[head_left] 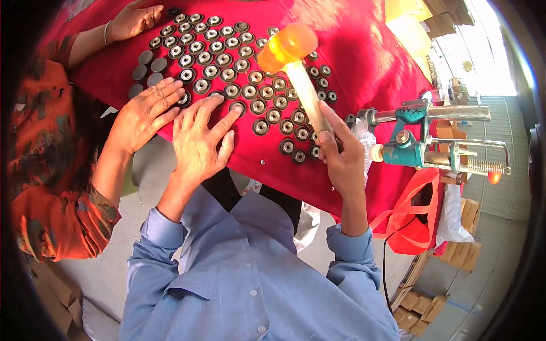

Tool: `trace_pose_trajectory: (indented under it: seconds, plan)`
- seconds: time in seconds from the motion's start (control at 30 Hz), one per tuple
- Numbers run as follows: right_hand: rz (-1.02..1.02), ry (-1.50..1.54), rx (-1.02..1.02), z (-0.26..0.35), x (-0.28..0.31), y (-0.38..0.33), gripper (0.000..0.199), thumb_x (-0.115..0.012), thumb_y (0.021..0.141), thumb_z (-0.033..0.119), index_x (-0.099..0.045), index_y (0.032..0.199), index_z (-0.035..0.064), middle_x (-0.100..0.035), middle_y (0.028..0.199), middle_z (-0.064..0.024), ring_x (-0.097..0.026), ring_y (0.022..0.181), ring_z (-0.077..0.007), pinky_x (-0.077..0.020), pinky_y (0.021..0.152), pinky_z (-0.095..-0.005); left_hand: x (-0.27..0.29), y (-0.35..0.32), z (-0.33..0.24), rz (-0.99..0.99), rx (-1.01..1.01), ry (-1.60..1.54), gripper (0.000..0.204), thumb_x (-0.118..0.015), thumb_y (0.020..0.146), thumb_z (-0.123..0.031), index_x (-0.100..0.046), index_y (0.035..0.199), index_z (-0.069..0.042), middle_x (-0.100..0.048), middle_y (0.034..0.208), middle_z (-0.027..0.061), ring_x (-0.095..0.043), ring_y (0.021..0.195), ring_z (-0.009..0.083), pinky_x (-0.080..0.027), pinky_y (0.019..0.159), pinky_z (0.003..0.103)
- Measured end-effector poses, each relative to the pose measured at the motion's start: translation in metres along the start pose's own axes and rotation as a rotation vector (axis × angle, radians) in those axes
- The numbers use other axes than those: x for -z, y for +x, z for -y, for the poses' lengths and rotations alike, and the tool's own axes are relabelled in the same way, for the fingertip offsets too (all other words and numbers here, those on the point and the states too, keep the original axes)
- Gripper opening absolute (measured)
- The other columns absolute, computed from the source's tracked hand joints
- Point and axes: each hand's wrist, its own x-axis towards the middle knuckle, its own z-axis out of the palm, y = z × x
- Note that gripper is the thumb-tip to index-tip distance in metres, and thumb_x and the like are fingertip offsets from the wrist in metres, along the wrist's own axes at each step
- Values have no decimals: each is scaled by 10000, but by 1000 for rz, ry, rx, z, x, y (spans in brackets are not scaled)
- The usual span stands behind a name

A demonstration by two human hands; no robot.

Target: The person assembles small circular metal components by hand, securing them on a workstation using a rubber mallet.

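Note:
My right hand (344, 153) is closed around the pale wooden handle of a mallet (305, 91). Its amber, see-through head is raised above the table, hiding some parts beneath. My left hand (202, 139) has its fingers spread over the near edge of the cloth, fingertips on or beside black-rimmed round parts (238, 107). Many such parts, with bright metal centers, such as this one (249, 91), are laid out across the red cloth (341, 51). Close to my left hand, a co-worker's hand (151, 111) rests at the table edge, touching or nearly touching my fingers.
Several plain dark discs (158, 65) lie at the left. The co-worker's other hand (136, 21) is at the far left. A teal clamp-like metal tool (412, 133) stands at the right edge, above a red bag (409, 221). Cardboard boxes (421, 307) are stacked on the floor.

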Motion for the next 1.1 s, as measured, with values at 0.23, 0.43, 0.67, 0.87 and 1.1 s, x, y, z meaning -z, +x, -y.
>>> trace_pose_trajectory:
  seconds: [0.23, 0.43, 0.67, 0.87, 1.1]
  plan:
    - [-38, -144, 300, -35, -24, -1, 499, -630, 983, -19, -626, 1478, 42, -756, 1152, -211, -735, 990, -247, -564, 907, -363, -1, -1, -2, -5, -1, 20, 494, -751, 843, -236, -759, 1337, -262, -621, 1430, 75, -570, 1300, 308, -430, 1077, 523]
    - [66, -43, 166, -7, -10, -9, 516, -612, 976, -49, -622, 1484, 45, -742, 1288, -196, -711, 855, -227, -569, 815, -348, -1, -5, 0, 13, 9, 27, 510, -737, 854, -247, -741, 1363, -269, -618, 1431, 73, -571, 1310, 310, -428, 1087, 531]
    - [-20, -167, 313, -30, -23, -28, 469, -641, 989, -13, -643, 1455, 38, -761, 1170, -189, -725, 881, -276, -573, 837, -353, 2, -1, -2, -3, 33, -14, 534, -733, 822, -212, -711, 1354, -166, -633, 1417, 86, -595, 1298, 309, -449, 1085, 491]
    - [40, -44, 212, -21, -18, -29, 465, -619, 1020, 6, -624, 1483, 42, -712, 1112, -105, -630, 854, -181, -513, 770, -307, 0, 0, 1, -15, 30, -14, 569, -740, 824, -226, -662, 1377, -117, -634, 1414, 99, -597, 1292, 326, -448, 1089, 497]
    - [56, -182, 320, -12, -16, -55, 463, -633, 1041, 60, -597, 1498, -2, -760, 1195, -116, -675, 912, -151, -560, 855, -295, -10, -10, 4, -166, 71, -112, 809, -796, 777, -199, -499, 1508, -19, -582, 1478, 198, -566, 1355, 375, -424, 1137, 498]
